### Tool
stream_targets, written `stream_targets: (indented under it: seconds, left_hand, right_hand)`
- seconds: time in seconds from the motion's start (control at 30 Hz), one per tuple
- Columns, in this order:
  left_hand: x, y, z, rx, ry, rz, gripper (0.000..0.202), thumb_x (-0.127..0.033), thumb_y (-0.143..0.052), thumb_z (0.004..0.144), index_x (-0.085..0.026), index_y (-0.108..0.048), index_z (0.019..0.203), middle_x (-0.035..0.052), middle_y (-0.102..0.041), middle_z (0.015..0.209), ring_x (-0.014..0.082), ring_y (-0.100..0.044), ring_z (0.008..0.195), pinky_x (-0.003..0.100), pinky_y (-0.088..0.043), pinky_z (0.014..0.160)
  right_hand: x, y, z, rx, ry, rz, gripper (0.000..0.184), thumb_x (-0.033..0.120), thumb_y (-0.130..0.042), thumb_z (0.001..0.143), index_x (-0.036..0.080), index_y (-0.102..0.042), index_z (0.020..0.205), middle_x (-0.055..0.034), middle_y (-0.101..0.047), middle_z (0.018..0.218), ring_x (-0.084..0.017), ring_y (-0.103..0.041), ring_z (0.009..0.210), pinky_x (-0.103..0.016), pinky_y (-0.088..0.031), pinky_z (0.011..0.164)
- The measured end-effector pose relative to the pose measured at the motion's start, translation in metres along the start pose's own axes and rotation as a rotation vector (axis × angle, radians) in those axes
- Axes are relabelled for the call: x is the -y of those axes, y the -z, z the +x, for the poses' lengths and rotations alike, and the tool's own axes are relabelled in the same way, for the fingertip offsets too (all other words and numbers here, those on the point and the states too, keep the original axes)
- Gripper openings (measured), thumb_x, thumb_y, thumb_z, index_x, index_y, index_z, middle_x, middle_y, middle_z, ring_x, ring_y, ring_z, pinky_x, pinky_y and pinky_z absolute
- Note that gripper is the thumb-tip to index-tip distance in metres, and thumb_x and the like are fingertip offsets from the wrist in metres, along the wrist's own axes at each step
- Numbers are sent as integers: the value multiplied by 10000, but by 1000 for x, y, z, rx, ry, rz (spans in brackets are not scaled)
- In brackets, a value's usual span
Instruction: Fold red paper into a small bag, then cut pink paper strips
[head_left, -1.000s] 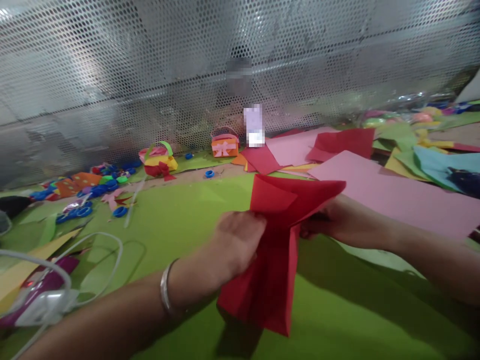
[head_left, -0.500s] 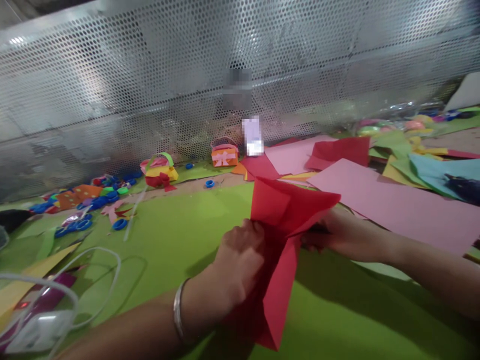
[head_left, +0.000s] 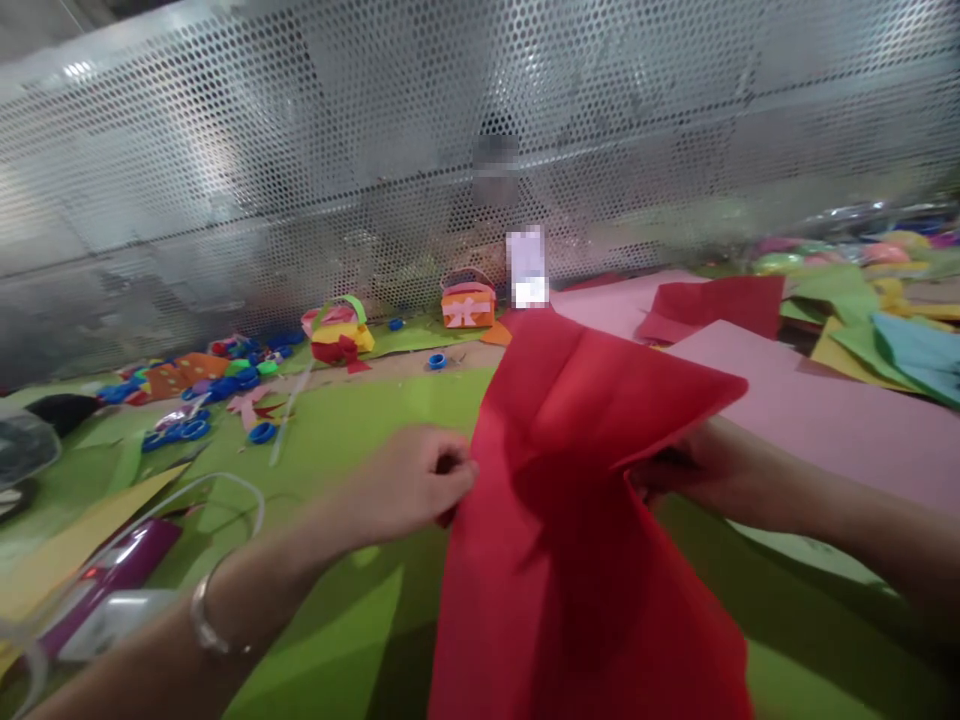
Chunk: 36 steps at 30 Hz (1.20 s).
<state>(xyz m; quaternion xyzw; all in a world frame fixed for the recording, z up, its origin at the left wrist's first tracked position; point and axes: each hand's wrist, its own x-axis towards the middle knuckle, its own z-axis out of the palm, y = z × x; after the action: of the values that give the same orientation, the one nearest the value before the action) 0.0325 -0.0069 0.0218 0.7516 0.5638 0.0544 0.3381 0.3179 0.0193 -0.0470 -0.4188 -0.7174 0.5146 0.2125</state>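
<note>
A large sheet of red paper (head_left: 517, 560) stands folded and creased in front of me. Its upper flap (head_left: 600, 390) spreads to the right, parted from the lower piece along an edge near my right hand. My left hand (head_left: 420, 480), with a silver bangle on its wrist, pinches the sheet's left edge between thumb and fingers. My right hand (head_left: 697, 470) is closed under the flap at the parted edge. Something dark lies in its fingers, mostly hidden by paper and shadow; its kind cannot be made out.
A green sheet (head_left: 375, 400) covers the table. Left lie a white cable (head_left: 259, 500), a purple tool (head_left: 131, 560) and blue-handled scissors (head_left: 176, 430). Small paper baskets (head_left: 469, 305) stand before a perforated metal screen (head_left: 337, 150). Pink paper (head_left: 817, 420) lies right.
My left hand has shifted left to the paper's outer edge. The red sheet has opened wider and come nearer, its flap reaching further right. My right hand has moved slightly right.
</note>
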Motion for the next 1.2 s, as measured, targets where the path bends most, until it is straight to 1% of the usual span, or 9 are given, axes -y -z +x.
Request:
stream_targets:
  seconds: [0.07,0.13,0.3,0.4,0.57,0.73,0.8,1.0,1.2]
  left_hand:
    - [11,-2,-3,102,80,-142,246,-302,-473,810,-204,-463,585,-41,-528,533,138,-570,531,245,-390,516]
    - [18,-7,-4,129,117,-201,262,-360,-481,820,-202,-486,612,-33,-551,547,156,-600,540,261,-421,534]
    - [19,-21,2,-216,100,-167,292,-478,-620,750,-205,-531,801,-30,-592,657,149,-543,567,252,-345,496]
    - [17,-26,11,-267,46,-270,344,-433,-690,698,-204,-530,899,-25,-612,689,153,-544,586,257,-370,514]
    - [5,-25,20,-375,-18,-364,282,-301,-685,698,-181,-545,911,47,-655,873,182,-611,719,298,-461,636]
    - [-10,-22,26,-334,198,-835,366,-150,-691,692,-192,-555,1030,29,-668,848,188,-652,705,302,-499,629]
    - [-13,-24,29,-306,232,-967,384,-74,-637,699,-194,-552,1054,25,-676,830,182,-663,667,314,-521,627]
    - [-15,-33,31,-244,182,-1178,280,-54,-593,735,-133,-586,1004,106,-725,899,200,-701,683,333,-565,652]
    - [-8,-40,27,-288,152,-1254,271,-85,-662,682,-148,-594,937,74,-728,882,188,-702,707,311,-563,672]
  right_hand:
    - [1,1,1,-10,0,-9,226,410,-626,802,184,-619,806,-50,-667,777,-211,-649,703,-327,-545,636]
    - [3,1,2,-19,5,-12,256,444,-636,783,190,-620,759,-43,-658,715,-205,-638,660,-323,-535,617]
    - [1,-1,2,-17,14,15,311,511,-655,746,202,-633,714,-51,-668,673,-221,-644,622,-341,-550,590]
    - [-6,-2,4,-39,9,46,313,523,-658,739,212,-628,728,-50,-676,670,-235,-657,617,-356,-568,574]
    - [-3,-1,3,-83,-14,79,308,514,-675,700,211,-634,730,-61,-699,708,-256,-677,653,-380,-585,596]
    - [5,3,1,-96,-24,36,278,487,-698,681,213,-657,704,-59,-696,707,-244,-665,643,-369,-572,589]
    - [5,5,1,-99,-28,25,293,510,-699,666,222,-658,698,-59,-694,703,-249,-664,646,-379,-576,591]
    - [7,6,1,-121,-70,5,388,609,-697,621,229,-658,692,-83,-705,725,-275,-669,661,-415,-593,597]
    - [5,7,4,-161,-63,-17,542,739,-641,624,211,-664,743,-96,-706,727,-268,-663,654,-399,-590,564]
